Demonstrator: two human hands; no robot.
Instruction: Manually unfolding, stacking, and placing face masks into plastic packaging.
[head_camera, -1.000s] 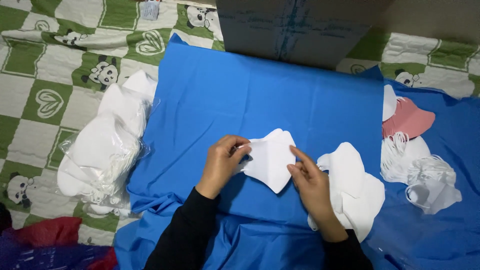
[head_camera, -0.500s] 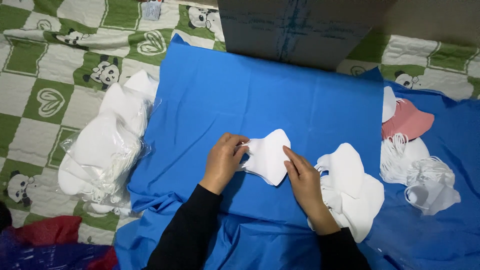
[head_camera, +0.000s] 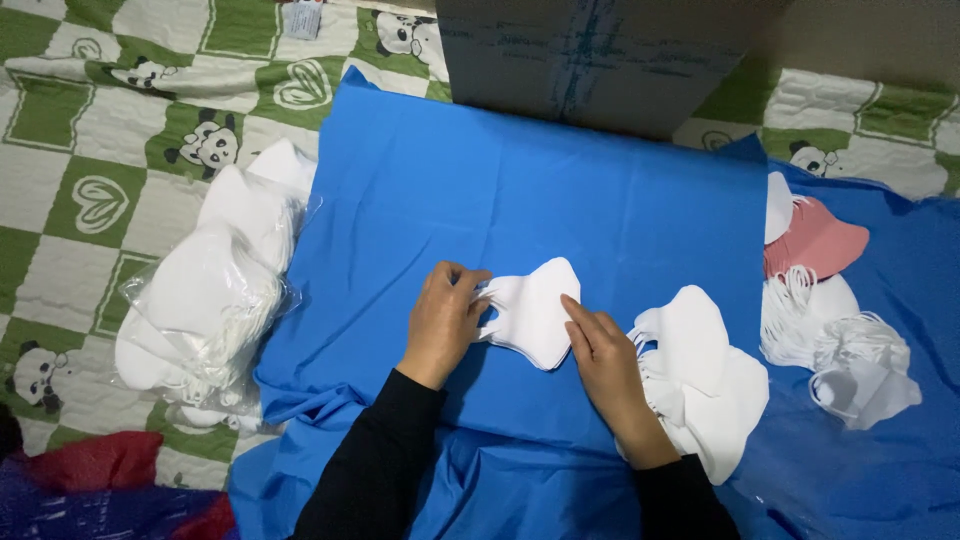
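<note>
A white face mask (head_camera: 535, 308) lies flat on a blue cloth (head_camera: 560, 190). My left hand (head_camera: 443, 322) pinches its left ear loop and edge. My right hand (head_camera: 600, 352) presses its fingertips on the mask's right lower edge. Both arms wear black sleeves. Just right of my right hand lies a loose pile of white masks (head_camera: 705, 375).
A clear bag of white masks (head_camera: 205, 295) sits at the left on a green-and-white panda quilt (head_camera: 90, 190). A cardboard box (head_camera: 600, 55) stands at the back. At the right are a pink mask (head_camera: 815, 240) and more white masks (head_camera: 855, 360). Red-and-purple fabric (head_camera: 100, 480) is at bottom left.
Both hands and the mask have shifted slightly left and down. My right hand slid from the mask's right edge onto its lower right part, flattening it.
</note>
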